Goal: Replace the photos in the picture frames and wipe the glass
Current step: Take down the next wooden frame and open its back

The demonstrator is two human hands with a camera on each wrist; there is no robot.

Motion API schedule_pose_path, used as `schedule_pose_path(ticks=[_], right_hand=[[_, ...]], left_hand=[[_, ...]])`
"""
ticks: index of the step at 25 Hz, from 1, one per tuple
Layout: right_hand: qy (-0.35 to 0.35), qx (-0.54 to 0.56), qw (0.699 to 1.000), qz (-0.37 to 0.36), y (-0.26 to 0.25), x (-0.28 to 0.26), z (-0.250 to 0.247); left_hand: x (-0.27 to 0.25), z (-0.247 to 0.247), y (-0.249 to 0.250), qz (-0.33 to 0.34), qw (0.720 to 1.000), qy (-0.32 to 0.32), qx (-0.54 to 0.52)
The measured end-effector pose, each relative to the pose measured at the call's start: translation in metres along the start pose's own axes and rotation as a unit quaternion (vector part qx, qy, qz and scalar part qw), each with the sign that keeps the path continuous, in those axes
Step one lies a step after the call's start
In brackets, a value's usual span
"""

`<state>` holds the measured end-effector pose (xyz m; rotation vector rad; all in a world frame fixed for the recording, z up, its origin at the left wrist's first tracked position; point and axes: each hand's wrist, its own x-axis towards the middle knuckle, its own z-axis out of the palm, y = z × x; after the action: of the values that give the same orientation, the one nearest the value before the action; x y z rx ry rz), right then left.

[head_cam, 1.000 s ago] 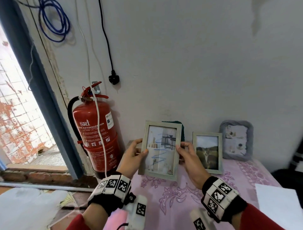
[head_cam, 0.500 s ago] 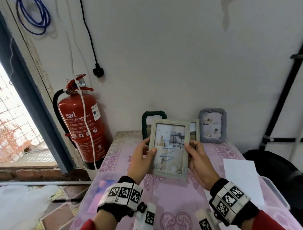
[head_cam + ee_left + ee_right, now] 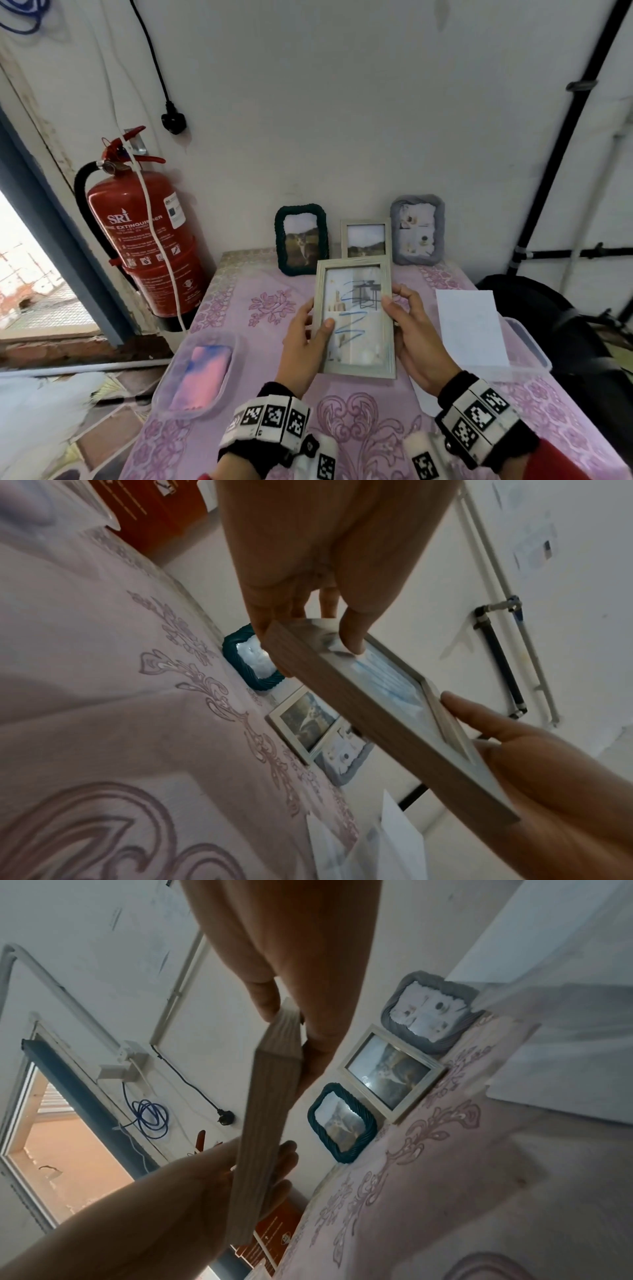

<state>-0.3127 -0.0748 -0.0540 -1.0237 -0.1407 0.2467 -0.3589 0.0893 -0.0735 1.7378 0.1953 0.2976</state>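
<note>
A pale wooden picture frame (image 3: 356, 318) with blue scribbles on its glass is held above the pink tablecloth (image 3: 260, 342). My left hand (image 3: 305, 337) grips its left edge, thumb on the glass. My right hand (image 3: 407, 329) grips its right edge. The left wrist view shows the frame (image 3: 377, 718) edge-on, thumb on the glass; the right wrist view shows its side (image 3: 267, 1123) between both hands. Against the wall stand a green rope frame (image 3: 301, 240), a small white frame (image 3: 365, 238) and a grey frame (image 3: 417, 234).
A red fire extinguisher (image 3: 144, 240) hangs on the wall left of the table. A clear tray with a pink-blue cloth (image 3: 202, 370) lies at the front left. A white sheet (image 3: 471, 329) rests on a clear container at the right. A black plug (image 3: 173, 120) dangles above.
Both hands have brought the frame down and toward me, away from the wall. The head view has tilted down, so the green and white frames behind it now show.
</note>
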Motion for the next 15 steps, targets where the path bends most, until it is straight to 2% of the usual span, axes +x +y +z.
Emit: schedule_pose_path(ticks=[3, 6, 8, 11, 15], right_hand=[[0.001, 0.021, 1.000, -0.003, 0.006, -0.004, 0.000], [-0.003, 0.016, 1.000, 0.002, 0.010, -0.006, -0.001], [-0.011, 0.034, 0.999, 0.006, 0.013, -0.006, 0.000], [-0.035, 0.074, 0.996, 0.016, 0.013, -0.007, 0.003], [-0.055, 0.090, 0.994, 0.011, 0.010, -0.006, 0.003]], left_hand=[[-0.006, 0.002, -0.007, 0.021, 0.998, 0.028, 0.054], [-0.010, 0.003, -0.002, 0.142, 0.972, 0.084, 0.164], [-0.015, 0.010, 0.006, 0.205, 0.954, 0.072, 0.204], [-0.023, 0.025, 0.015, 0.212, 0.961, 0.015, 0.176], [-0.027, 0.038, 0.019, 0.205, 0.971, -0.002, 0.121]])
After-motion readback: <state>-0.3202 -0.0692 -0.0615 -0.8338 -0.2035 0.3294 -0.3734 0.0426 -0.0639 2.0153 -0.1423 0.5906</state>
